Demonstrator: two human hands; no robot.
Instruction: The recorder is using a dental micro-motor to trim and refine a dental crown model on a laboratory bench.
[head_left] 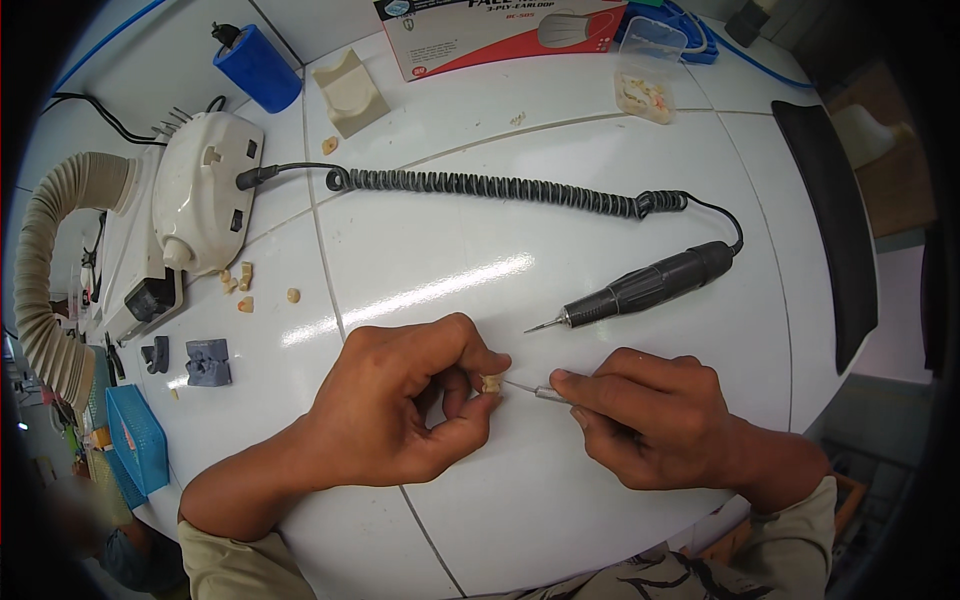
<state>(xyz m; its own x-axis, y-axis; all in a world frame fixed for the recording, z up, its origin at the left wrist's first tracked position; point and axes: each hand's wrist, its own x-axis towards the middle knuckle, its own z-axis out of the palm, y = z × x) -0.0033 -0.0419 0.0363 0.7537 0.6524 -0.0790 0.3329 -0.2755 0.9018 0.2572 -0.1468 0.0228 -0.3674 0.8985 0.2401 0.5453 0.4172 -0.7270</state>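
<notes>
My left hand (400, 405) pinches a small cream-coloured tooth-like dental piece (490, 384) between thumb and fingers, which cover part of it. My right hand (660, 420) is closed in a pen grip round a slim metal dental hand instrument (546, 394). The instrument's thin tip points left and reaches the piece's right side; whether it touches, I cannot tell. Beyond both hands lies a black rotary handpiece (650, 285) with a pointed bur, resting on the white tiled table (480, 520).
A coiled cord (490, 188) runs from the handpiece to a white control box (205, 190). Several small tooth-like pieces (246, 275) and grey blocks (208, 362) lie at left, near a ribbed hose (45, 260) and blue basket (137, 440). A mask box (500, 35) stands behind.
</notes>
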